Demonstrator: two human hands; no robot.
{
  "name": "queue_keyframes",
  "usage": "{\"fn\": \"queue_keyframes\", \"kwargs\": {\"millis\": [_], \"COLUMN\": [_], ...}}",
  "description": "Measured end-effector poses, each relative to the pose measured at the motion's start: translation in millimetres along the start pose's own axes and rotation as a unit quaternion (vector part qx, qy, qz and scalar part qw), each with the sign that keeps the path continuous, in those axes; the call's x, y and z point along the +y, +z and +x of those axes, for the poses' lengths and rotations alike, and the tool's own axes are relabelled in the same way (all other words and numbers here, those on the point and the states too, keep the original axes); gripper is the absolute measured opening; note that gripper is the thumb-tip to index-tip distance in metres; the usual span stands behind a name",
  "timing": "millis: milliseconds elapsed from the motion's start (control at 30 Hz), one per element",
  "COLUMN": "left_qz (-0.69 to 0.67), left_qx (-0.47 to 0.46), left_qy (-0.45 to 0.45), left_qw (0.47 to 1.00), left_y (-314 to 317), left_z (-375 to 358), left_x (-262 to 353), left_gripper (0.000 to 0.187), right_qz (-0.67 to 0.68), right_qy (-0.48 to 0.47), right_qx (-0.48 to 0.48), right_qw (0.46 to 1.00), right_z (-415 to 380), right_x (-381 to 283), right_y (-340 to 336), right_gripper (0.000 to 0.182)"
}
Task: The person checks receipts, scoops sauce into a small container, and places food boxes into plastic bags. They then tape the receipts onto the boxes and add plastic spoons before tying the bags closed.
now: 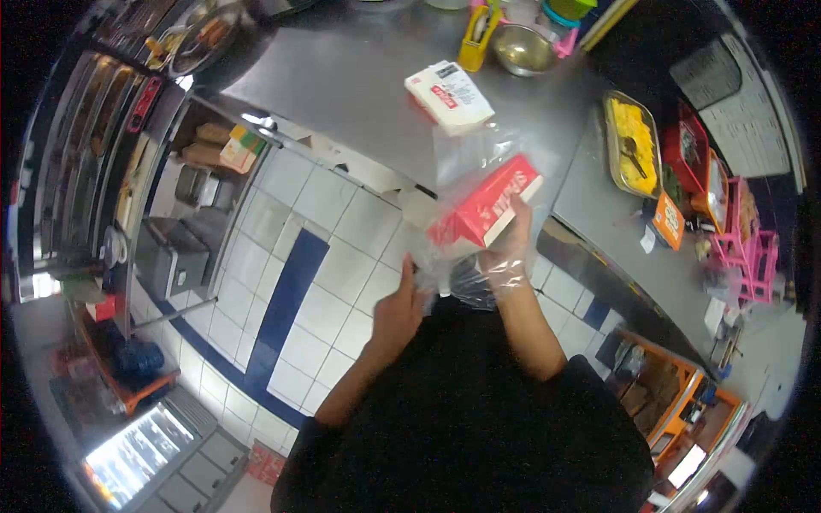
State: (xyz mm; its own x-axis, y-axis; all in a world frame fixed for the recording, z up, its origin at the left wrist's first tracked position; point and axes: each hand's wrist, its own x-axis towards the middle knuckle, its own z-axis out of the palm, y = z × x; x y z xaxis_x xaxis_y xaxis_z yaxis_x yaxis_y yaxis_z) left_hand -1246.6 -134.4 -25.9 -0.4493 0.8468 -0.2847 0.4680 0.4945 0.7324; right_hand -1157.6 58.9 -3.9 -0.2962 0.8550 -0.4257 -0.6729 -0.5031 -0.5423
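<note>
A red and white food box (487, 205) lies tilted inside a clear plastic bag (466, 154) in front of my body. My right hand (509, 244) grips the box from its right side, and clear plastic covers that hand as far as the wrist. On the other side, my left hand (402, 299) is closed at the near left edge of the bag, its fingertips partly hidden. A second white box with red print (449, 96) rests on the metal counter (342, 85), just beyond the bag.
A metal bowl (523, 50) and a yellow utensil holder (479, 38) stand at the counter's back. To the right are a tray of yellow food (633, 141) with a spoon, and a pink rack (753, 256). Shelving (192, 171) is at left, above white floor tiles (342, 282).
</note>
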Motion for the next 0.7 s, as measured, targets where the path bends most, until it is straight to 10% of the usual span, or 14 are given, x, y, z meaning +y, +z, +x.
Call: {"fn": "queue_keyframes", "kwargs": {"millis": [167, 267, 367, 467, 533, 633, 667, 700], "left_qz": [-0.159, -0.195, 0.041, -0.276, -0.078, -0.143, -0.246, -0.267], "left_qx": [-0.014, -0.062, -0.505, -0.401, -0.334, -0.576, -0.471, -0.529], "left_qy": [0.239, 0.093, 0.27, 0.26, 0.15, 0.308, 0.433, 0.368], "left_qw": [0.958, 0.974, 0.819, 0.834, 0.927, 0.743, 0.728, 0.716], "left_y": [22.1, 71.3, 89.0, 93.1, 136.8, 138.5, 136.2, 98.6], "left_z": [-14.9, 12.3, 40.2, 60.9, 94.7, 89.6, 80.5, 89.7], "left_x": [63.8, 80.6, 111.9, 155.2, 144.3, 179.7, 188.8, 220.7], "left_gripper": [0.051, 0.034, 0.023, 0.02, 0.022, 0.027, 0.029, 0.029], "right_qz": [-0.082, -0.044, -0.003, -0.189, -0.005, -0.025, -0.022, -0.114], "right_qy": [-0.189, -0.208, -0.228, -0.332, -0.167, -0.196, -0.174, -0.142], "right_qx": [0.059, 0.108, 0.012, 0.054, 0.004, 0.073, 0.071, 0.131], "right_qw": [0.977, 0.971, 0.974, 0.922, 0.986, 0.978, 0.982, 0.974], "right_z": [18.4, 17.4, 53.9, 46.7, 59.4, 100.0, 103.6, 102.7], "right_x": [-60.2, -91.2, -110.9, -125.6, -152.1, -169.4, -176.2, -186.1], "right_y": [-40.9, -44.5, -87.0, -91.5, -103.7, -124.8, -124.9, -115.2], "right_gripper": [0.044, 0.046, 0.05, 0.044, 0.056, 0.095, 0.095, 0.078]}}
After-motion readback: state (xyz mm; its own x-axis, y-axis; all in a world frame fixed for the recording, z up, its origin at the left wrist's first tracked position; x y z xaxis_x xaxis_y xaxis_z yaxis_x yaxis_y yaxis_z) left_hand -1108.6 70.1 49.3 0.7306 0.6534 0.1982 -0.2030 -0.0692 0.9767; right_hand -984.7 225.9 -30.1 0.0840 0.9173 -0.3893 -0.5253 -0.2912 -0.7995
